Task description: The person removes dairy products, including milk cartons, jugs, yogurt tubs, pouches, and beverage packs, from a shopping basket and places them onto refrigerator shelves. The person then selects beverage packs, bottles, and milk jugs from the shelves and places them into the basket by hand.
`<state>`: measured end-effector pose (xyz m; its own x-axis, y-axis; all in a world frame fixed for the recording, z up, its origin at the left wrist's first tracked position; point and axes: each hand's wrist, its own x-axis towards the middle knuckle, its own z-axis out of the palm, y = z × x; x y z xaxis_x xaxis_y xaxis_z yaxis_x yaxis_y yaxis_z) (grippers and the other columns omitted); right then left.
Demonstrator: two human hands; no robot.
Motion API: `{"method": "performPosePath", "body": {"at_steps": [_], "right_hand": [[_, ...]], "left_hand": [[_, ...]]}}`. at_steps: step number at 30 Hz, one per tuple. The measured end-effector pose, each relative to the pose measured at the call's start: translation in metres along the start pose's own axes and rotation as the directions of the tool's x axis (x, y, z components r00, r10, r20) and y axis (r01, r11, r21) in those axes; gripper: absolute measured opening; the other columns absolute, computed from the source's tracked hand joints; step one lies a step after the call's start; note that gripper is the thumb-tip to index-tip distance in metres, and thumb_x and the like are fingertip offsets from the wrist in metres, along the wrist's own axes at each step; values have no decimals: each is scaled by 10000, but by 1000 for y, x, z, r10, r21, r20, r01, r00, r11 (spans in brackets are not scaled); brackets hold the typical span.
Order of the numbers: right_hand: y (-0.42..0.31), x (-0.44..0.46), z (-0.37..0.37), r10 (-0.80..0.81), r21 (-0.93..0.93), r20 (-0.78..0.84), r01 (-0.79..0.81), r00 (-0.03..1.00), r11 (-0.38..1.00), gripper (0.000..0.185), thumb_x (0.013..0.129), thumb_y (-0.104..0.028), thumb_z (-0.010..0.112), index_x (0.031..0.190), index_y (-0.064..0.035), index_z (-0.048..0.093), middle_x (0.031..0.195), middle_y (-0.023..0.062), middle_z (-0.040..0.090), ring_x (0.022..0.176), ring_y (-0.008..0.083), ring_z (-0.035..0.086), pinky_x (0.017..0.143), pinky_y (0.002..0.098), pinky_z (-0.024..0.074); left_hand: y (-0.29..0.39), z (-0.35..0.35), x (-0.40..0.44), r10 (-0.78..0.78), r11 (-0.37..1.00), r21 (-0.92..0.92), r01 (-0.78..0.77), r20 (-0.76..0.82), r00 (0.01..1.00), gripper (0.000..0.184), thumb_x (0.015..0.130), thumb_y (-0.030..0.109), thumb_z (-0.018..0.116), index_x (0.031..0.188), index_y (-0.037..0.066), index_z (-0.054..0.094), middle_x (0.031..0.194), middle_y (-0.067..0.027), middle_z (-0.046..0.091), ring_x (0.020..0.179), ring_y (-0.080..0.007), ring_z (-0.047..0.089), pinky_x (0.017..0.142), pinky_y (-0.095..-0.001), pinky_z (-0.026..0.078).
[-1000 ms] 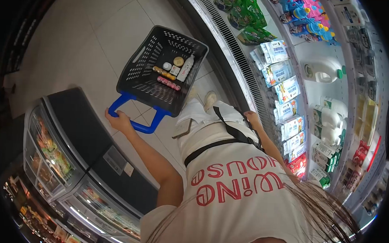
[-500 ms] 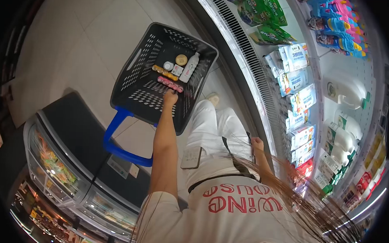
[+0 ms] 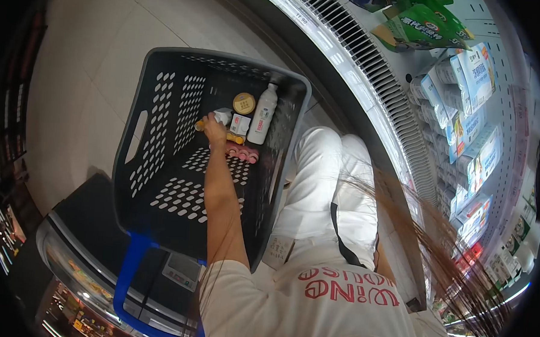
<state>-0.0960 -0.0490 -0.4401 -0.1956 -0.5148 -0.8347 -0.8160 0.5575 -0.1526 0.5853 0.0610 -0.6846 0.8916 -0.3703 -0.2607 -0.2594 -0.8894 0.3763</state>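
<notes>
My left hand [image 3: 213, 130] reaches down inside a black shopping basket [image 3: 124, 174]. Its fingers are curled over the middle of a pack of small yellow-topped bottles [image 3: 236, 139], whose ends show on both sides of the hand. Against the fingertips is a white cup [image 3: 223, 114], partly covered. A pink pack of small bottles [image 3: 243, 154] lies just nearer to me. Beyond are a small white carton [image 3: 240, 124], a round tub with a yellow lid [image 3: 244, 102] and a white bottle [image 3: 263, 115]. My right hand is hidden beside my thigh; only a bit of forearm shows.
The basket's blue handle [image 3: 125, 276] folds out toward me at lower left. On the right runs a refrigerated shelf with green bags [image 3: 424, 27] and white-blue packs [image 3: 476, 78]. A dark display case [image 3: 75, 205] stands at left. A phone-like flat object [image 3: 278, 251] rests by my hip.
I have bent lower, so the basket looks larger and closer. My left hand moved from the pink pack to the yellow pack farther in. My right hand has dropped out of sight.
</notes>
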Motion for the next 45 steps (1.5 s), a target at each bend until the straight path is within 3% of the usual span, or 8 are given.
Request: {"method": "performPosePath", "body": {"at_steps": [6,9,16,23,29,40,43,45], "right_hand": [[-15,-7,-12,-50,-12,39,50,998,999,194,867,-173,596,882,17,630,731,75,647,677,163,606,605,324,465],[-37,-12,-26,-145,-27,60,147,988,989,191,864,-170,597,877,19,628,732,76,649,678,168,606,607,329,465],[-170,-48,-65,-446,115,58,438,893,892,135,834,-131,581,850,1,609,725,119,623,672,164,556,627,331,448],[-398,-266,-128,-926,-199,141,926,350,320,362,893,-305,589,1073,8,613,1044,208,642,951,354,617,834,420,484],[-433,-405,-172,-853,419,520,886,-54,200,833,758,-473,744,1370,-41,381,1261,182,531,1177,276,514,971,361,419],[-359,-432,-191,-935,625,-76,747,348,227,691,777,-318,752,1307,-33,410,1154,103,561,1041,175,550,871,315,459],[-365,-441,-212,-875,608,-305,784,376,125,631,915,-383,581,1367,-13,343,1214,124,521,1113,185,508,955,326,412],[-379,-423,-217,-829,857,-288,516,478,0,630,998,-518,334,1349,4,369,1245,139,511,1145,204,499,981,344,401]], "left_hand": [[4,-99,5,-105,981,-160,112,50,993,315,786,149,697,1047,-14,631,981,-254,642,904,-426,622,810,-448,483],[15,-175,-14,-227,813,-488,318,238,944,246,852,182,666,1048,34,650,764,-35,590,576,-87,523,530,-224,429],[154,-421,-98,110,689,-705,168,332,937,256,928,199,591,1108,19,612,827,-10,582,635,-67,489,569,-200,383],[319,-596,-208,473,579,-806,-126,206,857,187,904,127,562,1052,21,607,855,-16,560,680,-66,475,590,-203,392],[431,-622,-295,875,375,-721,-583,67,480,167,881,61,572,1035,11,612,890,-40,531,676,-89,464,574,-225,357],[500,-556,-347,830,419,-839,-347,199,521,512,930,190,603,1366,43,378,1240,-141,477,1091,-197,515,879,-306,456],[508,-558,-373,835,419,-908,-28,373,404,930,786,164,770,1467,143,137,1366,-179,309,1165,-289,475,847,-366,503],[525,-573,-391,909,297,-920,-255,190,372,1023,699,46,799,1472,146,135,1345,-150,315,1207,-296,457,909,-402,502]]}}
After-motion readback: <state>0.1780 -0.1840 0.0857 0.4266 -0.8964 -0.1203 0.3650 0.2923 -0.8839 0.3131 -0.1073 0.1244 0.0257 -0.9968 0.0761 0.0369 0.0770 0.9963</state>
